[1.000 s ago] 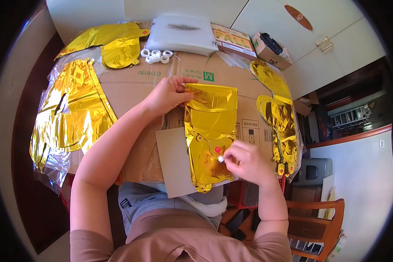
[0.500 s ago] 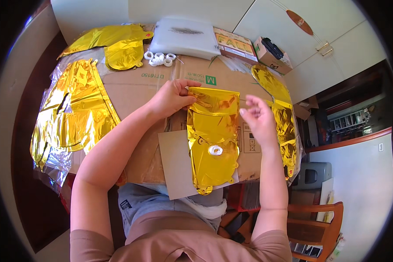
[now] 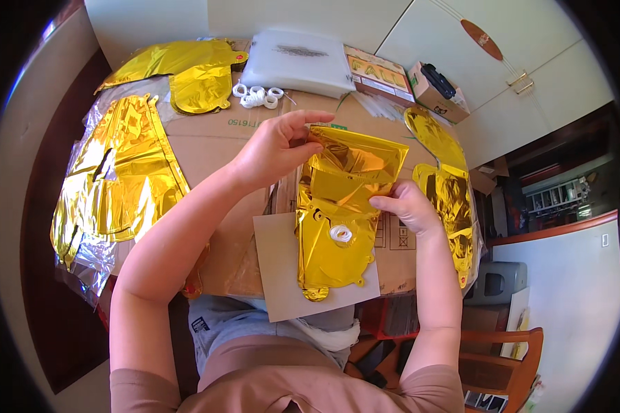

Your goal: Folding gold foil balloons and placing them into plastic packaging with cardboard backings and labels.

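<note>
In front of me lies a shiny gold foil balloon [image 3: 331, 265], flattened into a long strip, its far part lifted and folded over. My left hand [image 3: 277, 150] pinches the upper left corner of that raised fold. At the fold's right edge, my right hand [image 3: 413, 208] grips the foil between thumb and fingers. A small coil of white ribbon [image 3: 340, 234] rests on the lower part of the balloon. Beneath it, a grey card sheet [image 3: 277, 265] sticks out past the table's near edge.
Other gold foil balloons lie left [image 3: 134, 172], far left [image 3: 201, 86] and right [image 3: 455, 199]. More white ribbon coils [image 3: 255, 98] sit near a stack of clear plastic bags [image 3: 300, 62]. A printed box [image 3: 379, 74] stands beside them. Cardboard [image 3: 220, 151] covers the table.
My right hand has moved in from beside the balloon and taken hold of its right edge. The far part of the foil is now raised and tilted, with my left hand still on its corner.
</note>
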`<action>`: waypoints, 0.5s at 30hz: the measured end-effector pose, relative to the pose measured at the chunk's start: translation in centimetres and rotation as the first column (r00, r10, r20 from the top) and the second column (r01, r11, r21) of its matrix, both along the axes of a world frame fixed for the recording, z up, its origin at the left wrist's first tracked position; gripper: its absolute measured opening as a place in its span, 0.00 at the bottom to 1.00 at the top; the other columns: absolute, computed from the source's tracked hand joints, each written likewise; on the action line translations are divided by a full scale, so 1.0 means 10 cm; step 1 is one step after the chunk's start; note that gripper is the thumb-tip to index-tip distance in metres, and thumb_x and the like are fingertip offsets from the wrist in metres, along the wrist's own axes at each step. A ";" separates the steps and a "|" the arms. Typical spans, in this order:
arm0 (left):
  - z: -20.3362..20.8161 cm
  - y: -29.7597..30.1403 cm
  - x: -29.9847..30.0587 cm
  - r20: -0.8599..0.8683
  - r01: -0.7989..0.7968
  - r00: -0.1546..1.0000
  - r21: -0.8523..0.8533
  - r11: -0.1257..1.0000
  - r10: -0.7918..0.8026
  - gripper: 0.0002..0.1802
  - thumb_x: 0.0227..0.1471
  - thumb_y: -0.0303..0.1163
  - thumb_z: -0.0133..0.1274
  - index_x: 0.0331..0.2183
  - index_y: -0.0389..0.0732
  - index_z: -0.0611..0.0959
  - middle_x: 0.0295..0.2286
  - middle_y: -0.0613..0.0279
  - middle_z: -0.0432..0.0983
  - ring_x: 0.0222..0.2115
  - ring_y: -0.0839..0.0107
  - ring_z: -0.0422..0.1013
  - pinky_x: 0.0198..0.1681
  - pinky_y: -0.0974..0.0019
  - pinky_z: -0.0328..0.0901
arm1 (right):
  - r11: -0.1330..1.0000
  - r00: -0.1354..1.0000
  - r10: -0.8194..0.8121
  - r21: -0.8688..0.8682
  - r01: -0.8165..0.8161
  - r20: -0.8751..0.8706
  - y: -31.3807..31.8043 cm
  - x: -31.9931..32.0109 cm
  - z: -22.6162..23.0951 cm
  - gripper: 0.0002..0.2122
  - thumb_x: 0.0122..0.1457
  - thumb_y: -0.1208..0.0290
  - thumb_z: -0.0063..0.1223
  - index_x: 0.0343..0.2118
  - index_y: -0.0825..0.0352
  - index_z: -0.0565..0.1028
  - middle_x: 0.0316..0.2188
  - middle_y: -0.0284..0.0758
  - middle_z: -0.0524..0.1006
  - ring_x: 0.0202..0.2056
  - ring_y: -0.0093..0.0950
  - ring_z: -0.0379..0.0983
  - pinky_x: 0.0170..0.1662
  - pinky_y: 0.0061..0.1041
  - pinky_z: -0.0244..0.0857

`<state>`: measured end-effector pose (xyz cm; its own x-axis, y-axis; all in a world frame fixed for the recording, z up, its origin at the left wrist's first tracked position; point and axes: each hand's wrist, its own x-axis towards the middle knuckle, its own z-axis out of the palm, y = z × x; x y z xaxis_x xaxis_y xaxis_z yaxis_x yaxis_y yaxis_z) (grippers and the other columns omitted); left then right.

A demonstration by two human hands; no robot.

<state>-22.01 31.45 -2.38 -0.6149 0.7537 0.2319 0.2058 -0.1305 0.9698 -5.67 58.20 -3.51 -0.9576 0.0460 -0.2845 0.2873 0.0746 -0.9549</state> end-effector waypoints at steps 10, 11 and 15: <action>0.09 -0.09 0.20 0.336 0.123 0.924 0.187 0.975 -0.181 0.44 0.51 0.22 0.63 0.66 0.37 0.60 0.43 0.60 0.80 0.47 0.73 0.73 0.49 0.68 0.70 | 0.999 0.957 -0.038 0.020 0.046 -0.289 -0.09 0.12 -0.18 0.14 0.58 0.82 0.60 0.48 0.72 0.80 0.47 0.33 0.82 0.47 0.22 0.76 0.54 0.24 0.67; 0.06 -0.09 0.21 0.371 0.170 0.902 0.159 0.972 -0.219 0.44 0.51 0.22 0.64 0.65 0.36 0.61 0.43 0.59 0.80 0.46 0.72 0.74 0.50 0.68 0.70 | 0.999 0.950 -0.020 0.031 0.031 -0.312 -0.08 0.12 -0.18 0.15 0.58 0.82 0.61 0.49 0.72 0.79 0.49 0.33 0.81 0.49 0.22 0.76 0.55 0.25 0.67; 0.03 -0.03 0.30 0.372 0.275 0.907 -0.168 0.947 -0.198 0.39 0.49 0.22 0.66 0.60 0.33 0.69 0.43 0.57 0.81 0.42 0.71 0.76 0.49 0.67 0.70 | 0.998 0.933 -0.033 0.042 0.051 -0.358 -0.12 0.13 -0.20 0.11 0.61 0.82 0.59 0.47 0.72 0.81 0.44 0.32 0.83 0.43 0.20 0.77 0.51 0.22 0.69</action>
<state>-19.01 31.17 -2.11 -0.4245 0.8940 -0.1433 -0.1582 0.0826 0.9839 -4.42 57.05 -5.54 -0.9924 0.0938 0.0792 -0.0677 0.1201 -0.9904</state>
